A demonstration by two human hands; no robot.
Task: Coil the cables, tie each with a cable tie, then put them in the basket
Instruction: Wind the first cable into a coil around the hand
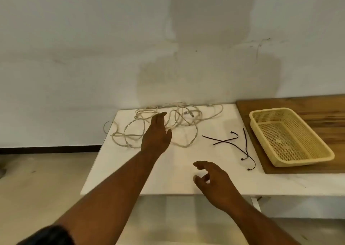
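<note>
The left hand [157, 132], fingers straight and holding nothing, reaches over the tangled cream-white cables [179, 121] at the far side of the white tabletop [130, 170]. The right hand [211, 177] hovers nearer, fingers loosely spread, empty. Nothing looks coiled or tied yet: the thin black cable ties [233, 144] lie loose right of both hands, beside the empty yellow plastic mesh basket [261, 127].

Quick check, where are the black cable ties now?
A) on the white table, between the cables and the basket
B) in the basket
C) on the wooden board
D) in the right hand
A: the black cable ties lie loose on the white table, right of the tangled cables and left of the basket, with neither hand holding them.
</note>
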